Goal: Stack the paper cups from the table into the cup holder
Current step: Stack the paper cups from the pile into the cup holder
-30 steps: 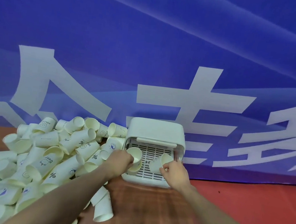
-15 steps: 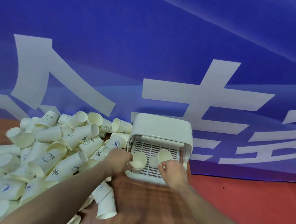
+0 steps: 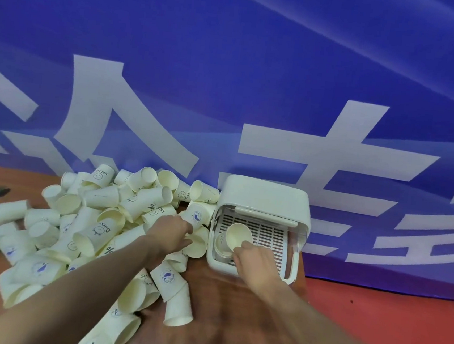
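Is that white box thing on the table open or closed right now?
Open. The cup holder's front is uncovered, showing its slatted tray, and the right hand sets a paper cup inside.

A paper cup (image 3: 236, 238) is held by the right hand (image 3: 256, 260) inside the white cup holder (image 3: 266, 196). The pile of paper cups (image 3: 98, 231) is touched by the left hand (image 3: 171, 231)

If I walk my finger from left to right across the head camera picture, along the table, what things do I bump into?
Dark smudge on the brown wooden table → big heap of cream paper cups → left hand reaching into the heap → white plastic cup holder box → red floor.
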The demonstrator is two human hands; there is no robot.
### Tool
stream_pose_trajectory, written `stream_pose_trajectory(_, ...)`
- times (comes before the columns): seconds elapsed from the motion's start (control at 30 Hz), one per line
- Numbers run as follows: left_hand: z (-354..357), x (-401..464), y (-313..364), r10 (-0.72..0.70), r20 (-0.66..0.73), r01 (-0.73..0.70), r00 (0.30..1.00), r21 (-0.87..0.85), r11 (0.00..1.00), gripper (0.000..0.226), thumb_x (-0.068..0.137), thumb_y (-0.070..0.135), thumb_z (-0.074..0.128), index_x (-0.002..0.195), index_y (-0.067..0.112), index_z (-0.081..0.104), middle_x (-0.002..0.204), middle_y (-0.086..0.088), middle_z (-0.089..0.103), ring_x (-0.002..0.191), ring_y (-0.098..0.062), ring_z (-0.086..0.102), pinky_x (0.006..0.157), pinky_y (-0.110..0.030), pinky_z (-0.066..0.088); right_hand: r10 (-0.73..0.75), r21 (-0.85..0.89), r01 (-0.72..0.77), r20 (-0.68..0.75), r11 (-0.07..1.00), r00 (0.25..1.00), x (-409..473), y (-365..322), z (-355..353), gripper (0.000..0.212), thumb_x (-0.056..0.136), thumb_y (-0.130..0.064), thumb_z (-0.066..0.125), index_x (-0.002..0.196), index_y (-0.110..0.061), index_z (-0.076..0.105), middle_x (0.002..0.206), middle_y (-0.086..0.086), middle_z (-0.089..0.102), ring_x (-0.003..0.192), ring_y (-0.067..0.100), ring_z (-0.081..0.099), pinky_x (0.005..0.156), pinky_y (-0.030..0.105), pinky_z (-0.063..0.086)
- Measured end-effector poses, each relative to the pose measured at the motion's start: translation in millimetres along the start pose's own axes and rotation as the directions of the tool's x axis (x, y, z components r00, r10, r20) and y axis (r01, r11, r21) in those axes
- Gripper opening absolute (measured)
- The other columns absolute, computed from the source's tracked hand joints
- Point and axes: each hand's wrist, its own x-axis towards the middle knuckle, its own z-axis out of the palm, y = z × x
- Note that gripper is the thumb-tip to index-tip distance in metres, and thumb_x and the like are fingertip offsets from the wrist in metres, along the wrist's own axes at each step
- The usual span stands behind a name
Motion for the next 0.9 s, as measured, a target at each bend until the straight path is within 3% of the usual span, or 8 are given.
stream_pose_trajectory(0.07,1,-6,-8,-0.007,0.000,0.007,1.000,-0.006,1.000,0.039,0.095,0.048,0.051,0.127,0.028,0.059,0.113,-0.004,0.065,0.103,-0.023,0.062,0.081,-0.033,0.046,-0.038,-0.030,0.039,0.039,0.999,0.999,3,-5,0,0.008,0.083,-0.017,0.066,0.080,-0.021,0.072,0.078,-0.001,0.061,0.061,0.026,0.065,0.050,0.029,0.030)
stream_pose_trajectory(0.1,2,-9,-12,-0.010,-0.003,0.010,1.000,-0.008,1.000,0.039,0.094,0.049,0.051,0.127,0.028,0.059,0.112,-0.003,0.065,0.102,-0.023,0.062,0.081,-0.033,0.046,-0.042,-0.051,0.044,0.038,0.998,0.998,5,-6,1,0.016,0.090,-0.014,0.056,0.090,-0.018,0.071,0.087,0.002,0.062,0.072,0.028,0.066,0.054,0.031,0.032)
stream_pose_trajectory(0.2,6,-14,-24,-0.032,0.002,0.032,0.999,-0.023,0.999,0.039,0.093,0.049,0.053,0.126,0.029,0.060,0.113,0.000,0.066,0.104,-0.021,0.062,0.084,-0.034,0.049,-0.020,-0.064,0.026,0.080,0.998,0.997,10,-10,1,0.024,0.093,-0.010,0.047,0.101,-0.015,0.069,0.100,0.004,0.062,0.086,0.030,0.066,0.061,0.031,0.033)
stream_pose_trajectory(0.53,18,-13,-39,-0.014,0.012,0.014,1.000,-0.047,0.999,0.038,0.094,0.049,0.053,0.126,0.030,0.060,0.117,0.000,0.065,0.108,-0.020,0.060,0.082,-0.030,0.044,0.057,-0.042,-0.049,0.228,0.998,0.972,36,-26,14,0.027,0.089,-0.004,0.050,0.108,-0.015,0.066,0.107,0.003,0.064,0.098,0.026,0.065,0.070,0.031,0.039)
stream_pose_trajectory(0.7,19,-10,-37,0.014,0.013,-0.013,1.000,-0.037,0.999,0.037,0.094,0.049,0.053,0.124,0.029,0.061,0.113,-0.003,0.066,0.105,-0.022,0.061,0.080,-0.031,0.043,0.082,0.036,-0.095,0.278,0.995,0.957,43,-30,22,0.025,0.092,-0.012,0.046,0.110,-0.013,0.063,0.112,0.006,0.065,0.103,0.026,0.063,0.075,0.032,0.041)
stream_pose_trajectory(0.9,14,-17,-46,0.017,0.044,-0.015,0.999,-0.051,0.999,0.028,0.091,0.048,0.051,0.091,0.021,0.062,0.086,-0.001,0.063,0.088,-0.023,0.063,0.072,-0.032,0.049,0.089,0.158,-0.117,0.172,0.981,0.981,37,-32,16,0.021,0.092,-0.023,0.044,0.105,-0.014,0.059,0.103,0.007,0.066,0.096,0.031,0.064,0.069,0.033,0.036)
